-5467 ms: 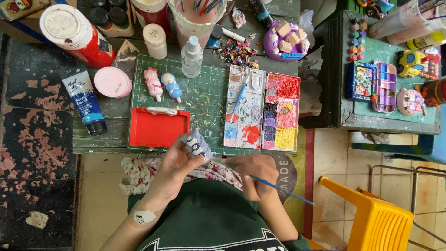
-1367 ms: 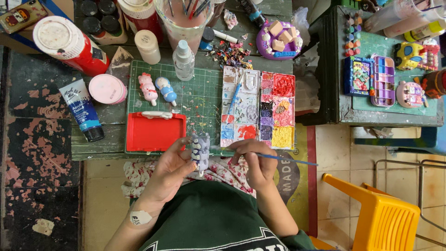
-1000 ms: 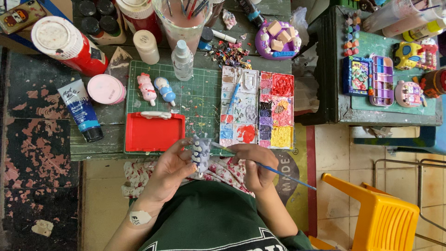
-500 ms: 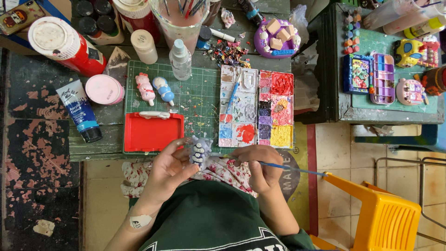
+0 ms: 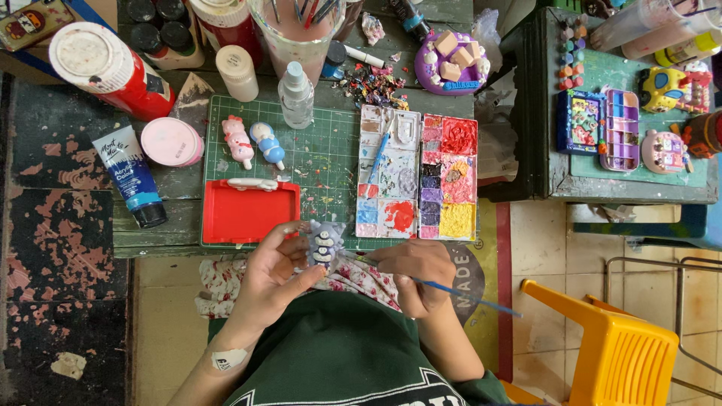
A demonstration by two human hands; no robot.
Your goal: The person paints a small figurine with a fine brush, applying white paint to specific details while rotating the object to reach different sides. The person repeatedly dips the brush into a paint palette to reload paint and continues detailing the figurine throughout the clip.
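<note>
Crowding hands (image 5: 346,271): palette (image 5: 417,173), red tray (image 5: 248,214), prob. figurines (image 5: 254,143).

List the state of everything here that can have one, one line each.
Left hand: holding the small figurine.
Right hand: gripping a thin paintbrush, tip at the figurine.
Red tray: open, lying flat.
Paint palette: open, wells smeared with colour.
Blue paint tube: capped, lying down.
Spray bottle: upright, capped.
</note>
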